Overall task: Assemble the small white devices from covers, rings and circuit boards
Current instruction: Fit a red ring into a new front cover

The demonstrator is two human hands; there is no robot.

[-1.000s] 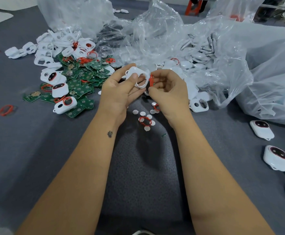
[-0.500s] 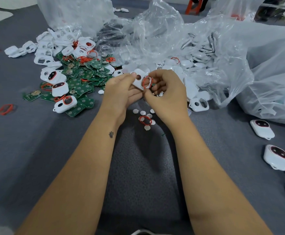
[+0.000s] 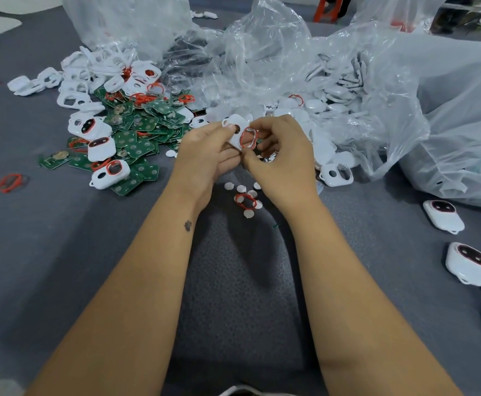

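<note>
my left grip (image 3: 205,155) is grasping a white cover (image 3: 235,132) above the middle of the desk (image 3: 47,252), thumb on its upper face. my right grip (image 3: 283,155) is pinching a red ring (image 3: 248,138) and holds it against the big opening of the cover. under my hands lie small white discs (image 3: 248,214) and another red ring (image 3: 246,202). green circuit boards (image 3: 136,138) are in a heap toward the far left, mixed with more covers. finished white devices (image 3: 466,262) lie at the right edge, near clear plastic bags (image 3: 405,81).
</note>
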